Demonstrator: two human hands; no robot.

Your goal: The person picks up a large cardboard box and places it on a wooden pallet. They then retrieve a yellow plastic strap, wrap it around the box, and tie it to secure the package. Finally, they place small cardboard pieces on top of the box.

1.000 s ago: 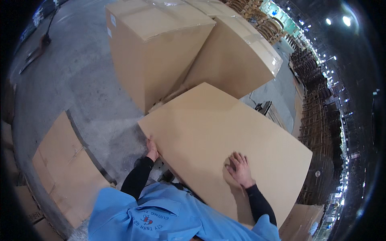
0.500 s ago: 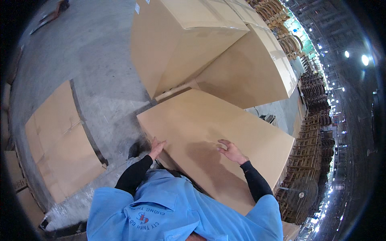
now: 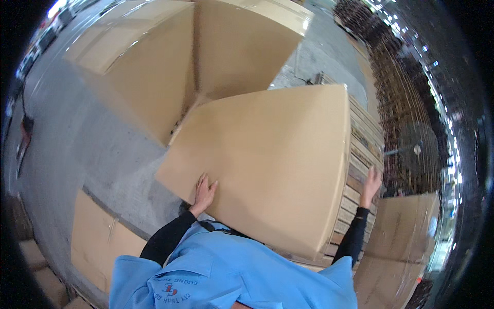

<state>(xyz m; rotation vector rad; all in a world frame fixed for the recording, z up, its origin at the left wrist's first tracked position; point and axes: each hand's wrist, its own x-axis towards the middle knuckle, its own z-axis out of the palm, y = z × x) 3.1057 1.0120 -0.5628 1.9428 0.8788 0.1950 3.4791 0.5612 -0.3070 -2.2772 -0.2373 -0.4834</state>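
A large flat brown cardboard sheet (image 3: 262,154) lies in front of me, its right edge over a stack of wooden slats (image 3: 355,180). My left hand (image 3: 205,194) rests on its near left edge, fingers spread and holding nothing. Out past the right edge, my right hand (image 3: 372,185) is stretched over the slats with its fingers extended, slightly blurred. Whether it touches the wood I cannot tell. Nothing shows in it.
Two tall cardboard boxes (image 3: 242,46) stand beyond the sheet. Another flat cardboard piece (image 3: 100,237) lies on the grey floor at left. Taped cartons (image 3: 401,226) stand at near right, close to a fan (image 3: 417,149) and stacked wooden frames (image 3: 391,87).
My view has swung to the right. My right hand has gone from above the cardboard to beyond its right edge. My left hand has come onto the near edge.
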